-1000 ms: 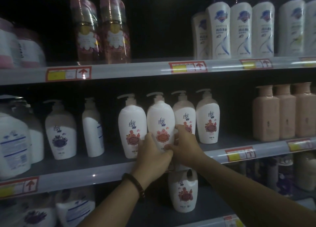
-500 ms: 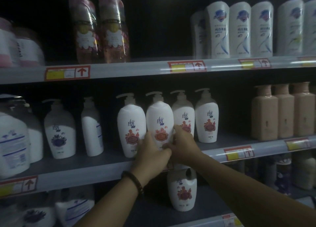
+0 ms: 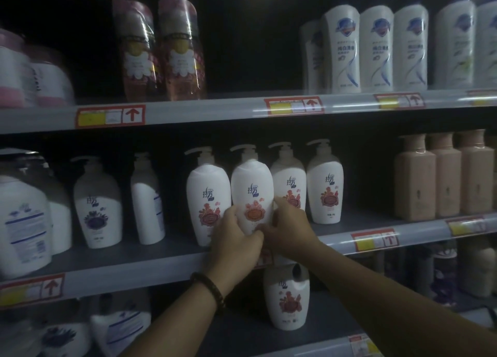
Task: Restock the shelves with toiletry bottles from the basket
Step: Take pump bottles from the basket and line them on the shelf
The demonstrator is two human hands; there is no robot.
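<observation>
your hands are covering the lower part of the bottle (image 3: 251, 195) — its base is sitting out of sight behind your fingers, so i cannot tell whether it is resting on the shelf (image 3: 134, 260) or hanging just above it. your left hand (image 3: 236, 238) is curling round its lower left side and your right hand (image 3: 287, 233) is wrapping the lower right, one finger reaching up the bottle's edge; both are gripping it, fingertips nearly meeting in front. the bottle is standing upright at the front of the middle shelf, overlapping the rear bottle (image 3: 289, 179) and sitting tight beside the left bottle (image 3: 208, 195). a red tag (image 3: 265, 257) on the shelf lip is peeking out under your hands, mostly blocked. the light is running dim and the small print is blurring. a dark bracelet (image 3: 208, 292) is circling your left wrist. below, a lower bottle (image 3: 286, 303) is standing with its top cut off by the shelf lip — your right forearm is crossing just beside it. pink bottles (image 3: 443, 179) are lining up well to the right.
</observation>
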